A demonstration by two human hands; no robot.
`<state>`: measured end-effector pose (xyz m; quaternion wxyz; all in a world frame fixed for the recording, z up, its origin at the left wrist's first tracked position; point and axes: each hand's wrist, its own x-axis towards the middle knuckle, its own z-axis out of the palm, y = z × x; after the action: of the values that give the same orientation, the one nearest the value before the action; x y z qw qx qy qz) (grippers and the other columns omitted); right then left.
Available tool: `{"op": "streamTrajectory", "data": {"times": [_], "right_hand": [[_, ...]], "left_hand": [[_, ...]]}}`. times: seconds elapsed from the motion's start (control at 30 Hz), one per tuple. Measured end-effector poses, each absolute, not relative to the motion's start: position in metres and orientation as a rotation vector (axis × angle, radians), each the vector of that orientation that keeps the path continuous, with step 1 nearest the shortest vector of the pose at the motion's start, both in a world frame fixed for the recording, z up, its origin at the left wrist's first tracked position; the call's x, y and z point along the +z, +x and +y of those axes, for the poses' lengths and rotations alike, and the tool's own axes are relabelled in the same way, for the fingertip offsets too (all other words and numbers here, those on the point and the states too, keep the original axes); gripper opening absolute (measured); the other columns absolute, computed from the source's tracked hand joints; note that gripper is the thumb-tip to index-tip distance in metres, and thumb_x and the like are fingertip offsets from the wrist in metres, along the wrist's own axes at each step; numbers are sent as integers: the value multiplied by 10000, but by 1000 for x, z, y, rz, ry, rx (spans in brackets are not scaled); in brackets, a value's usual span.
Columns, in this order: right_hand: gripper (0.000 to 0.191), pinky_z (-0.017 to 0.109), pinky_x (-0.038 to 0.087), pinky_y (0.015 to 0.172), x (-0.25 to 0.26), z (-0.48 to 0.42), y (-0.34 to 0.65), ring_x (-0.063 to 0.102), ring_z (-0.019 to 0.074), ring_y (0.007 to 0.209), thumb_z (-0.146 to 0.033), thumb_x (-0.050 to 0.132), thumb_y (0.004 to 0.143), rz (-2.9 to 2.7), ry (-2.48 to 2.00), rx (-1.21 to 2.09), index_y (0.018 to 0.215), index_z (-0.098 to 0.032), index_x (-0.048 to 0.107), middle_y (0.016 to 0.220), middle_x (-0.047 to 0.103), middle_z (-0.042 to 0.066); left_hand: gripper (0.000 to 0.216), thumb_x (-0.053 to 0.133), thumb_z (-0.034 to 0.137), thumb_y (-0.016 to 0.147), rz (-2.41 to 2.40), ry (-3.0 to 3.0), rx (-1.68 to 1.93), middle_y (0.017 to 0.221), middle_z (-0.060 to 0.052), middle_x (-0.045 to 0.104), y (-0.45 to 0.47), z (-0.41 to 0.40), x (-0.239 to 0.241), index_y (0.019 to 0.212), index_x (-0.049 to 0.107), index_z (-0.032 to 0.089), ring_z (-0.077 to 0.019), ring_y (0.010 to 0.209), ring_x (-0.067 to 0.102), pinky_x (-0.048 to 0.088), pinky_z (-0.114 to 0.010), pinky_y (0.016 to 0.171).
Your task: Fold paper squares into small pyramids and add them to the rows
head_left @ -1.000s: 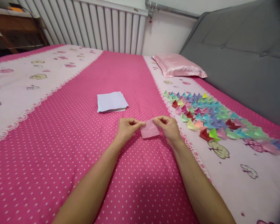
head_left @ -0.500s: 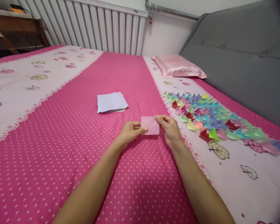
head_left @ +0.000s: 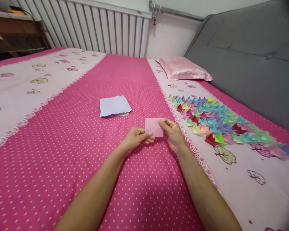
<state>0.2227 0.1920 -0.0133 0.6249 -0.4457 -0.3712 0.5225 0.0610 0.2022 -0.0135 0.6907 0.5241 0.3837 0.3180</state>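
Head: hands [head_left: 172, 132], thumbs [head_left: 147, 134] atop pink paper [head_left: 152, 125]

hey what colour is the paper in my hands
The paper is plain light pink, seen in the head view.

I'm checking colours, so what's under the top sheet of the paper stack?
Under the pale lavender top sheet, bluish paper shows at the left and a yellowish edge at the front; the rest is covered.

Your pink sheet [head_left: 152, 125] was smooth, matt paper; before you, the bedspread [head_left: 82, 144] looked matt cloth, the pillow [head_left: 184, 68] glossy, satin-like fabric, the pipe [head_left: 178, 12] dull metal.
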Motion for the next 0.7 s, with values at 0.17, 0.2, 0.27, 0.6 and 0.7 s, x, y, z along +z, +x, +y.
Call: {"op": "streamTrajectory", "data": {"times": [0.17,0.2,0.27,0.6,0.7], "right_hand": [[407,298,514,734,-16,189,221,666,175,743,-328,824,549,-993,-1005,1317,897,-161,696,853,726,52],[388,297,513,742,-17,189,221,669,173,748,-312,823,553,-997,-1015,1310,889,-159,703,854,729,55],[337,299,515,742,-19,189,223,673,168,727,-293,819,564,-992,-1047,1298,853,-155,715,833,734,57],[288,307,523,694,-19,191,223,667,165,658,-278,831,536,-938,-1138,1243,773,-156,722,775,736,51],[310,315,514,697,-18,191,225,663,173,669,-292,827,534,-983,-1150,1207,788,-151,717,780,733,56]], "left_hand": [[329,744,389,667,854,1133,796,733,-121,725,61,203,-15,793,721,87,-140,637,660,500,-242,650],[321,746,379,668,853,1124,807,743,-121,726,61,203,-15,798,721,86,-141,647,663,501,-240,653],[310,749,361,668,843,1110,810,766,-123,727,61,203,-15,807,719,85,-146,664,668,502,-240,658],[309,765,375,639,944,1139,818,617,-81,684,62,203,-15,686,650,92,-134,534,623,487,-257,576],[353,779,406,610,979,1167,883,655,-65,681,60,203,-13,734,656,100,-115,553,606,461,-224,560]]}}
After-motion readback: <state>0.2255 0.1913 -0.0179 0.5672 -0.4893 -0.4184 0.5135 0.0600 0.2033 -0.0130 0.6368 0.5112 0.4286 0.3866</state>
